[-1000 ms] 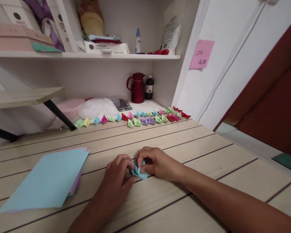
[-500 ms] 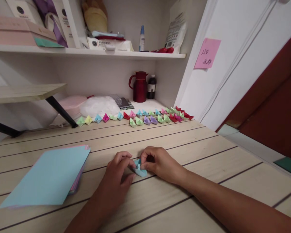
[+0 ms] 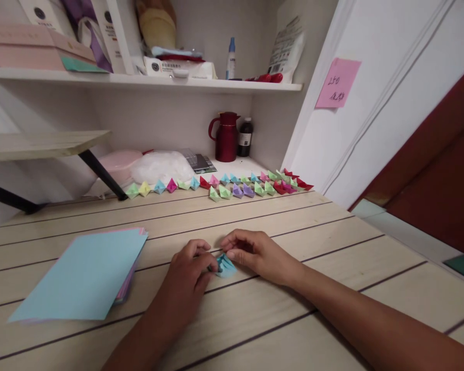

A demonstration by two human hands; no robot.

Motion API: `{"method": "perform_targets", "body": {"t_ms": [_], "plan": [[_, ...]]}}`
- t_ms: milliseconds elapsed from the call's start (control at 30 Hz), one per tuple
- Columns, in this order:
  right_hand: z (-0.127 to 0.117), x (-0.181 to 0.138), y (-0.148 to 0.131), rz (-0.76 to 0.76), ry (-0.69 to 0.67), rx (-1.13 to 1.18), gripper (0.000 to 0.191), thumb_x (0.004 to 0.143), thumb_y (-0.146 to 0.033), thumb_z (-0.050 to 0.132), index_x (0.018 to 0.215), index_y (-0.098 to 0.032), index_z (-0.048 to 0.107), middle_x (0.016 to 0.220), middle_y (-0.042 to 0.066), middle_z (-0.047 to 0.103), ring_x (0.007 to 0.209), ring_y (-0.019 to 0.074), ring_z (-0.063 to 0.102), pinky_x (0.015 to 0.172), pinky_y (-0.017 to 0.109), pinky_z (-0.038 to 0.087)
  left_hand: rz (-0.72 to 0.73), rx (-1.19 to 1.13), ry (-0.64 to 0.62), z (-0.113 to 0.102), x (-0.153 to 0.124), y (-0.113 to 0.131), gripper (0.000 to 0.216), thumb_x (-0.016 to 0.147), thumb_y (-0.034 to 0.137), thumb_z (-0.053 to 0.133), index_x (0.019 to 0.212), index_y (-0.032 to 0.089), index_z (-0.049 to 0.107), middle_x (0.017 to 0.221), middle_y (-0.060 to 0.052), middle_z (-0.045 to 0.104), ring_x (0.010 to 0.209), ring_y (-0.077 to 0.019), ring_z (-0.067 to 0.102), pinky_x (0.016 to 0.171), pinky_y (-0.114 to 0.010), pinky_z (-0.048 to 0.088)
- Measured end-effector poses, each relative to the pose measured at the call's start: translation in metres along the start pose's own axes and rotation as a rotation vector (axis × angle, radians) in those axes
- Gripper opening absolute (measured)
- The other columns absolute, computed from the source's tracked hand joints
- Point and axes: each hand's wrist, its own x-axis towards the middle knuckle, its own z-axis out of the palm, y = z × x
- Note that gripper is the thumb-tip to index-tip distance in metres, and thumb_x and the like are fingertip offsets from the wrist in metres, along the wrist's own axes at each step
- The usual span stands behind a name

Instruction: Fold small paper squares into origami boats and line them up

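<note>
A small folded piece of light blue paper [image 3: 226,265] lies on the pale wooden table [image 3: 332,242] between my hands. My left hand [image 3: 189,278] pinches its left end with curled fingers. My right hand [image 3: 251,252] presses its fingertips on the paper's right side, fingers bent together. A stack of coloured paper sheets [image 3: 83,275] with a light blue sheet on top rests to the left of my left hand. At the table's far edge stands a row of several finished paper boats [image 3: 224,185] in green, yellow, blue, pink, purple and red.
Behind the boats stand a dark red jug [image 3: 226,136], a dark bottle [image 3: 246,137], a white plastic bag [image 3: 160,167] and a pink box [image 3: 118,162]. A shelf [image 3: 147,81] above carries boxes and bottles. A pink note [image 3: 337,82] sticks on the white wall at right.
Both hands kept working the blue paper; it now lies flatter, showing ridged folds. The view shifted slightly, so everything sits a little further right and higher.
</note>
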Motion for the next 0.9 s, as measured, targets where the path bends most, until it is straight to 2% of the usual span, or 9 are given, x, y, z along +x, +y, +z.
{"method": "perform_targets", "body": {"t_ms": [100,200,400,533,667,800,900], "plan": [[0.004,-0.001,-0.002,-0.01,-0.036,-0.048,0.021,0.083,-0.021,0.061,0.103,-0.016,0.065,0.086,0.002,0.065,0.07,0.0118,0.056,0.063,0.021,0.045,0.011,0.01,-0.005,-0.001,-0.001,0.001,0.024,0.08,0.006,0.046,0.081,0.023,0.063,0.113,-0.005,0.051,0.107,-0.0228,0.055,0.092,-0.045,0.042],[0.008,-0.001,-0.001,-0.069,-0.017,-0.231,0.023,0.08,-0.01,0.054,0.098,-0.018,0.066,0.078,0.0,0.065,0.065,0.0108,0.054,0.061,0.02,0.041,0.027,0.021,-0.001,-0.001,-0.002,0.001,0.027,0.081,0.005,0.045,0.084,0.024,0.064,0.114,-0.005,0.052,0.11,-0.0236,0.054,0.093,-0.046,0.042],[0.012,0.0,-0.004,-0.15,0.008,-0.476,0.027,0.071,-0.003,0.053,0.087,-0.022,0.064,0.085,-0.001,0.068,0.076,0.0139,0.058,0.068,0.022,0.04,0.021,0.055,0.014,0.001,-0.003,0.003,0.027,0.081,0.005,0.045,0.084,0.025,0.063,0.115,-0.005,0.053,0.111,-0.0238,0.054,0.095,-0.047,0.043],[0.018,-0.003,-0.008,-0.101,0.084,-0.534,0.021,0.07,-0.006,0.054,0.082,-0.022,0.058,0.076,-0.003,0.064,0.067,0.0127,0.055,0.061,0.021,0.034,0.024,0.05,-0.003,0.001,-0.011,0.003,0.02,0.076,0.012,0.057,0.089,0.026,0.062,0.126,-0.006,0.049,0.121,-0.0273,0.047,0.101,-0.05,0.04],[0.023,-0.007,-0.009,-0.057,0.148,-0.579,0.021,0.071,-0.009,0.055,0.087,-0.023,0.056,0.079,-0.002,0.064,0.067,0.0137,0.055,0.059,0.022,0.031,0.002,0.015,-0.028,0.003,-0.015,0.008,0.019,0.074,0.016,0.062,0.09,0.026,0.06,0.136,-0.005,0.042,0.127,-0.0278,0.042,0.104,-0.05,0.037],[0.028,-0.007,-0.009,0.012,0.174,-0.64,0.022,0.074,-0.014,0.055,0.092,-0.026,0.058,0.074,-0.003,0.065,0.063,0.0144,0.054,0.058,0.024,0.027,-0.001,-0.012,0.031,0.008,-0.011,0.015,0.015,0.073,0.019,0.068,0.082,0.023,0.057,0.131,-0.006,0.046,0.124,-0.0269,0.045,0.102,-0.048,0.039],[0.028,-0.005,-0.009,0.047,0.178,-0.634,0.022,0.074,-0.014,0.054,0.092,-0.027,0.059,0.069,-0.004,0.064,0.061,0.0143,0.054,0.057,0.023,0.027,0.03,-0.011,0.055,0.009,-0.008,0.017,0.01,0.078,0.014,0.063,0.076,0.022,0.058,0.123,-0.005,0.049,0.115,-0.0236,0.051,0.099,-0.046,0.041]]}}
